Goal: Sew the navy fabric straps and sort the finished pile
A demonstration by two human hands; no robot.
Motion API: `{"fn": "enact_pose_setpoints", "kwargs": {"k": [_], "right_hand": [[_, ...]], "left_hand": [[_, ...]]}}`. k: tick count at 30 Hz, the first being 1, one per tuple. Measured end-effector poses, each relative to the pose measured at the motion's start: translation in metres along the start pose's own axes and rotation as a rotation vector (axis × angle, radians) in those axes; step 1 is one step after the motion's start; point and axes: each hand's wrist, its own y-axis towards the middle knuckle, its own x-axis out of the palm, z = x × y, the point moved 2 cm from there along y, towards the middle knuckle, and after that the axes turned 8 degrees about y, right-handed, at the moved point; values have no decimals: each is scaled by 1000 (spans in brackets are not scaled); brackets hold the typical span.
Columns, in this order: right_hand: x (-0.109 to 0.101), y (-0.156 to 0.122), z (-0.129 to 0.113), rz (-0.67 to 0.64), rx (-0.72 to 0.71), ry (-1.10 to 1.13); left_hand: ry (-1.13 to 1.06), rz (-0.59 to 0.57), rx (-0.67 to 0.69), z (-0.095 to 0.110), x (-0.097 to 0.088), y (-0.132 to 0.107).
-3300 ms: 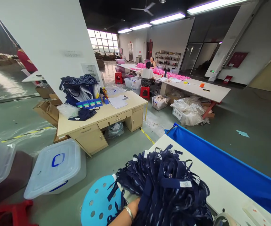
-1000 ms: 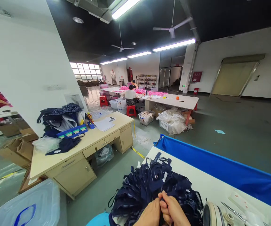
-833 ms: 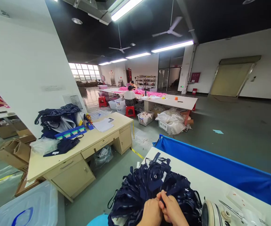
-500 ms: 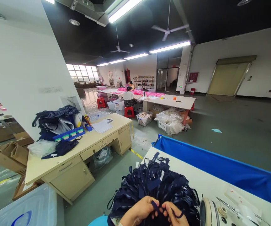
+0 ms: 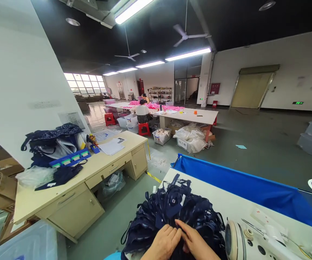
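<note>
A heap of navy strappy garments (image 5: 172, 211) with small white tags lies on the near end of a white table (image 5: 242, 211). My left hand (image 5: 163, 243) and my right hand (image 5: 196, 245) rest side by side on the near side of the heap, touching each other. Both hands have their fingers pressed together and pushed into the navy cloth where they meet. What lies between the fingertips is hidden among the straps.
A round white device (image 5: 234, 240) and scissors (image 5: 250, 224) lie right of the heap. Blue cloth (image 5: 239, 184) hangs along the table's far edge. A beige desk (image 5: 109, 159) with garments stands left, a clear bin (image 5: 23, 245) lower left. People sit at a far table (image 5: 188, 115).
The view has swung right and up. My hands, which were pinching a navy strap above the heap, have sunk onto the cloth.
</note>
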Motion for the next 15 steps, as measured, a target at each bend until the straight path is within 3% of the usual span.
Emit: {"fn": "enact_pose_setpoints", "kwargs": {"k": [3,9,12,15], "right_hand": [[7,12,2,-5,-5,-48],[1,2,-4,184,-64,-288],[4,-9,10,181,-65,-324],[-3,-28,40,263,-55,-337]], "left_hand": [[102,44,-30,-3,1,0],[213,-4,-195,-11,1,0],[170,-77,-203,-24,-3,-11],[108,-179,-309,-53,-11,-39]]}}
